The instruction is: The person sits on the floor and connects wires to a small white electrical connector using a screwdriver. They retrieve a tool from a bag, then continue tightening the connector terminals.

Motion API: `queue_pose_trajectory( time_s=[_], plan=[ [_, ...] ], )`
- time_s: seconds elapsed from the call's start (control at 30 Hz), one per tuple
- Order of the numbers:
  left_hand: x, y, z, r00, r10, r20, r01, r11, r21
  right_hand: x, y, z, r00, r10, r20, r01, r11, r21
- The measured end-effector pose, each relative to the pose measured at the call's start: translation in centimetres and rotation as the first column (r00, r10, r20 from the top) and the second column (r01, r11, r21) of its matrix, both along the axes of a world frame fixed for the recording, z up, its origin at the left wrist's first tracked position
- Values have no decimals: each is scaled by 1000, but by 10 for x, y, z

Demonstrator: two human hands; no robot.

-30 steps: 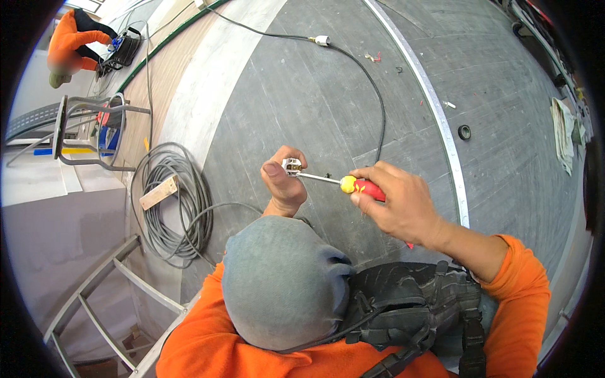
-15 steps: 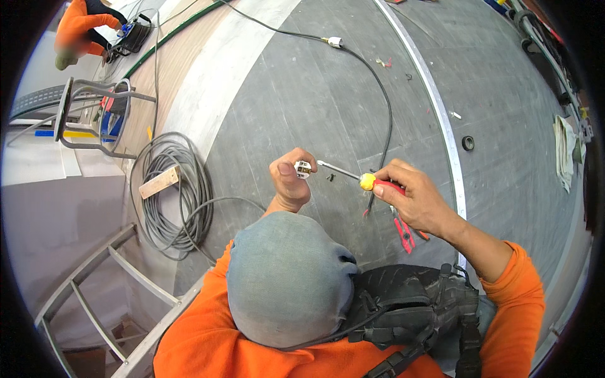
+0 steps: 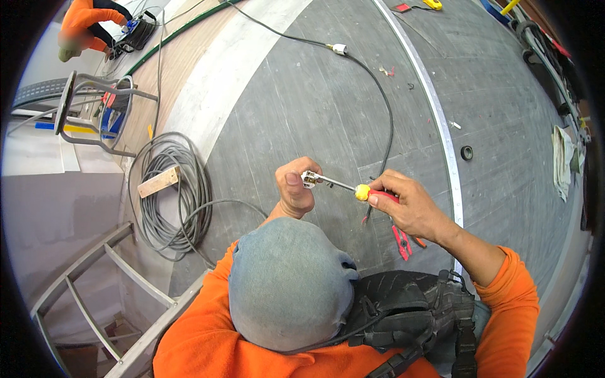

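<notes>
In my left hand (image 3: 295,189), pinched between thumb and fingers, is a small white plug insert (image 3: 308,181) with brass-coloured terminals. My right hand (image 3: 409,205) is closed round the red and yellow handle of a screwdriver (image 3: 362,192). Its metal shaft points left, and the tip meets the plug insert at its right side; whether it sits in a screw is too small to tell. Beyond my right hand, a dark cable (image 3: 389,120) runs down the floor, its stripped end near the wrist. Red-handled pliers (image 3: 401,242) lie below that hand, partly hidden.
A coil of grey cable (image 3: 200,214) with a wood block (image 3: 159,182) on it lies left. A metal ladder (image 3: 135,271) stands lower left, a stool frame (image 3: 94,142) above. Another person (image 3: 94,22) works far left. Black tape (image 3: 466,152) lies right of a metal strip (image 3: 441,120).
The screwdriver tip has moved left to the plug insert; earlier there was a gap between them. My left hand has shifted slightly right and down.
</notes>
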State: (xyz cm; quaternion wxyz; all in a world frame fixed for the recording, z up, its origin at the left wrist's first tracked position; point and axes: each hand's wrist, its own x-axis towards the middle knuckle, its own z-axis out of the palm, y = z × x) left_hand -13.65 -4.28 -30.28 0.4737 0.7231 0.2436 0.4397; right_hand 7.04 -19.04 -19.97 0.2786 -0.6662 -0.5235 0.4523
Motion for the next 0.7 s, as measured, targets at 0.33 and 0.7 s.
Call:
queue_pose_trajectory(
  time_s=[0.33, 0.7],
  plan=[
    [1, -4, 0, 1000, 20, 16, -19, 993, -114, -4, -4, -6, 990, -44, 133, 17, 980, 200],
    [-2, 0, 3, 997, -69, -28, 70, 997, 23, 12, -3, -15, 797, -255, -548, 21, 918, -397]
  ],
)
